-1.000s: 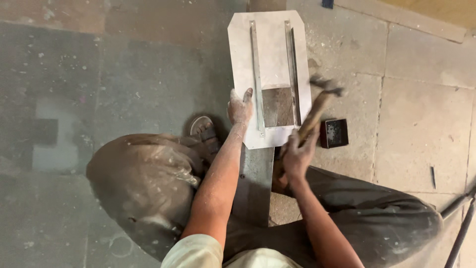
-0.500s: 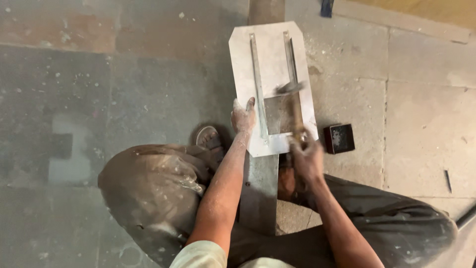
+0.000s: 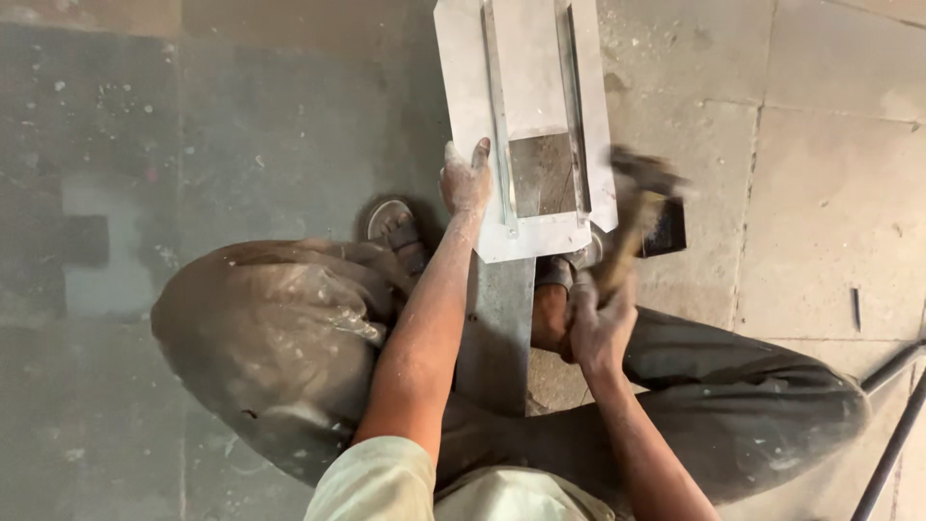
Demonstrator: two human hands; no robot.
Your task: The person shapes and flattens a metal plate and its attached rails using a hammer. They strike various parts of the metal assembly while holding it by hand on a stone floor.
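Underfoot, stretched wide in grey stone slabs, dusty and speckled: floor (image 3: 830, 174). Crouched over it, seen from above, knees spread in dirt-streaked dark trousers (image 3: 260, 338). Laid flat on the floor ahead of the knees, reaching to the top edge of the view: pale metal sheet (image 3: 526, 116) with clipped corners, two narrow raised strips running along its length and a darker, rougher square patch (image 3: 542, 174) set between them near the close end. Ran from under the sheet's near edge back between the legs: long grey bar (image 3: 497, 328). Rested flat on the sheet's near left corner, dusty, fingers together and thumb out, pressing down beside the left strip: left hand (image 3: 467, 181). Closed tight around a wooden handle, just off the sheet's near right corner: right hand (image 3: 600, 323). Raised above the sheet's right edge, head blurred by motion, not touching the metal: hammer (image 3: 637, 198). Stood on the floor just beside the sheet, partly hidden behind the hammer head: small black box (image 3: 670, 232). Planted by the left hand, partly tucked under the knee: sandalled foot (image 3: 395, 227).
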